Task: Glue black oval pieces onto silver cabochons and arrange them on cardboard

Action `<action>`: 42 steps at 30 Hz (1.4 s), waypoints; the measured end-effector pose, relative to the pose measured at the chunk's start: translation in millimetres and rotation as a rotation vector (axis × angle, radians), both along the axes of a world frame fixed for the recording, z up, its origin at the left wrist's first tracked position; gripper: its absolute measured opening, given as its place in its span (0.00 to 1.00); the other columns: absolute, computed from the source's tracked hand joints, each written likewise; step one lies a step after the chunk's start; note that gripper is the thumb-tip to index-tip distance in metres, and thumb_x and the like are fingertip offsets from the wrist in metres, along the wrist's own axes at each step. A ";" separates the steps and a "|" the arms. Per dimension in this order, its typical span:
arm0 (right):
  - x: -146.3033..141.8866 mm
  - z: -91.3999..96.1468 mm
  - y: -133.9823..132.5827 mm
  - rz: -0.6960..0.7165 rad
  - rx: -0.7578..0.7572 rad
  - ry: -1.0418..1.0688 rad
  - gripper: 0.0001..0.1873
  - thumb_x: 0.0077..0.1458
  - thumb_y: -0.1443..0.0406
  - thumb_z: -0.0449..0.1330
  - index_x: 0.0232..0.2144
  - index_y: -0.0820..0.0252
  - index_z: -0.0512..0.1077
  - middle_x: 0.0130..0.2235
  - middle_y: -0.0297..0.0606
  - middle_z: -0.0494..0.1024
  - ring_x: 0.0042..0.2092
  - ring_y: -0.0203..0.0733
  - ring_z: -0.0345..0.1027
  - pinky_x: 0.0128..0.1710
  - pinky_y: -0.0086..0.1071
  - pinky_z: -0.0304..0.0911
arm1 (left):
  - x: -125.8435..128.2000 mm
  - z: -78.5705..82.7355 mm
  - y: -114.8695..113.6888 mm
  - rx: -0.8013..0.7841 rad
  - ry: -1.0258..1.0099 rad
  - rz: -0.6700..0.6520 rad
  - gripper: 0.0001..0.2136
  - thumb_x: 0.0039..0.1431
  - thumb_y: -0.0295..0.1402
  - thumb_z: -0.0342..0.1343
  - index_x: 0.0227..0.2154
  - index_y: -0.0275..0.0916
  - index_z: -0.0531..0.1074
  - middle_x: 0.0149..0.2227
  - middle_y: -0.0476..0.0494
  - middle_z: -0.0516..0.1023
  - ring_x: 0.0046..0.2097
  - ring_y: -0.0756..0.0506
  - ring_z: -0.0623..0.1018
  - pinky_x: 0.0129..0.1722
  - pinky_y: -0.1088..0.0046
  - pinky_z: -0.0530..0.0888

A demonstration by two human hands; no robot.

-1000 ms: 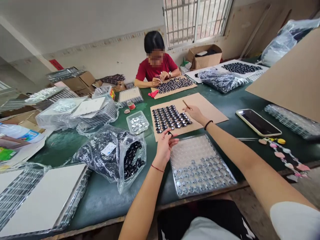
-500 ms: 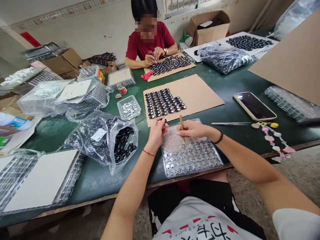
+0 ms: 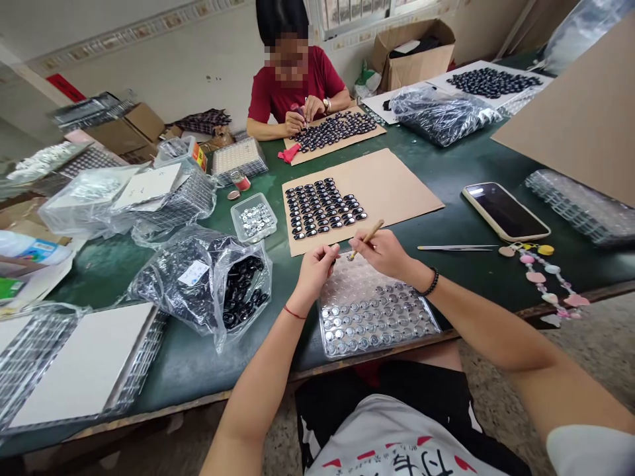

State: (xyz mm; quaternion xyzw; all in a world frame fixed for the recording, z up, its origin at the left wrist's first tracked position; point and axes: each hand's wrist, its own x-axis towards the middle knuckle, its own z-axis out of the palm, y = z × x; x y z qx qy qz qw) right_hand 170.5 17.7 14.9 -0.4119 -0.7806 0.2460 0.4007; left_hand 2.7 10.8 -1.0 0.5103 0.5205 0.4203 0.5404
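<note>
My left hand (image 3: 317, 270) is closed in a pinch over the upper left of the clear plastic tray (image 3: 331, 299). A small black piece (image 3: 333, 260) shows only partly between its fingertips. Close beside it, my right hand (image 3: 384, 254) grips a thin wooden stick (image 3: 370, 237), slanted with its tip down to the left. At the tip is a tiny roundish thing, too small to make out. Round silver pieces (image 3: 364, 322) fill rows in the nearer part of the tray. Beyond my hands, black oval pieces (image 3: 322, 206) lie in rows on a cardboard sheet (image 3: 391, 182).
To the left are an open plastic bag of black pieces (image 3: 243, 291) and a small tub of silver discs (image 3: 254, 218). Tweezers (image 3: 456, 248) and a phone (image 3: 506, 211) with a bead strap lie right. Across the table a person (image 3: 297, 86) handles black pieces.
My right hand has lifted the stick off the tray and tilted it from upright to slanted, bringing its tip near my left fingertips. My left hand has turned slightly and moved a little towards it.
</note>
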 end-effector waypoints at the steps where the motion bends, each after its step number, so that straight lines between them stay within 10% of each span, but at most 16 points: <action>1: -0.2 -1.1 -0.2 -0.014 0.033 -0.026 0.20 0.59 0.57 0.45 0.20 0.60 0.62 0.21 0.33 0.64 0.23 0.33 0.56 0.25 0.27 0.49 | 0.3 -0.1 -0.7 0.021 0.021 -0.007 0.14 0.49 0.44 0.54 0.21 0.36 0.68 0.13 0.56 0.58 0.16 0.56 0.55 0.17 0.80 0.53; 6: -1.3 -10.0 -2.1 -0.013 0.119 -0.146 0.19 0.59 0.57 0.44 0.24 0.59 0.66 0.24 0.36 0.69 0.26 0.35 0.59 0.27 0.28 0.50 | 2.0 0.0 -7.4 0.286 0.320 -0.025 0.12 0.51 0.39 0.54 0.36 0.41 0.74 0.17 0.53 0.64 0.21 0.52 0.60 0.23 0.78 0.56; 12: -2.0 -14.4 -3.3 -0.002 0.124 -0.176 0.19 0.59 0.57 0.44 0.25 0.59 0.67 0.25 0.37 0.71 0.27 0.36 0.61 0.29 0.29 0.52 | 2.8 1.9 -11.7 0.308 0.474 0.007 0.07 0.50 0.38 0.54 0.30 0.43 0.74 0.22 0.49 0.70 0.25 0.48 0.65 0.27 0.77 0.56; 34: -1.6 -14.0 -2.7 -0.224 0.143 0.052 0.17 0.58 0.57 0.47 0.24 0.59 0.67 0.23 0.36 0.72 0.24 0.35 0.64 0.28 0.28 0.56 | -11.0 4.4 5.9 0.056 0.026 0.065 0.10 0.49 0.38 0.55 0.25 0.36 0.66 0.16 0.56 0.57 0.17 0.57 0.55 0.17 0.80 0.51; 42: -6.9 -16.5 -3.4 -0.110 -0.138 0.453 0.14 0.56 0.56 0.52 0.25 0.60 0.66 0.21 0.33 0.72 0.18 0.31 0.63 0.17 0.25 0.57 | 5.0 2.5 -11.6 -0.003 -0.066 0.005 0.19 0.48 0.41 0.57 0.39 0.33 0.70 0.17 0.57 0.59 0.18 0.58 0.55 0.17 0.80 0.52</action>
